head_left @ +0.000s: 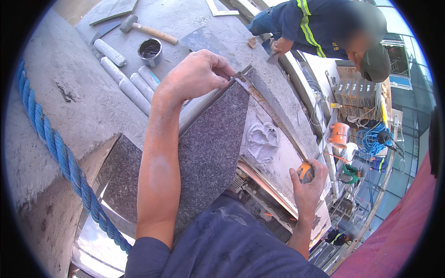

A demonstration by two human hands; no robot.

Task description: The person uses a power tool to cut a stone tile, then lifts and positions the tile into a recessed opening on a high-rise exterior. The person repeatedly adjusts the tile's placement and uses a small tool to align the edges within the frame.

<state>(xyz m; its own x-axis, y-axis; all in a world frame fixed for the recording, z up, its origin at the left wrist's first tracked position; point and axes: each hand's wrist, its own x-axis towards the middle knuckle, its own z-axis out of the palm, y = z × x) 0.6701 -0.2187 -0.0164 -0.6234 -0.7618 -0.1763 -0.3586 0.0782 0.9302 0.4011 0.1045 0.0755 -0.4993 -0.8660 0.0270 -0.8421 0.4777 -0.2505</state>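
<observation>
My left hand (pixel 199 72) is closed in a pinch at the hooked end of a tape measure's blade (pixel 271 113), by the upper corner of a dark speckled stone slab (pixel 211 143). From that corner the dusty metal blade stretches down to the right, over whitish mortar (pixel 263 141) spread in ridges. My right hand (pixel 308 185) is wrapped round the orange and black tape measure case (pixel 305 172). Fingertips of the left hand are partly hidden behind the slab's edge.
A rubber mallet (pixel 150 32), a tin of dark paste (pixel 150 51) and several grey tubes (pixel 111 52) lie at upper left. Blue rope (pixel 60 148) hangs along the left. At upper right, a co-worker (pixel 320 28) holds a trowel (pixel 272 58). An orange bucket (pixel 339 134) stands beyond.
</observation>
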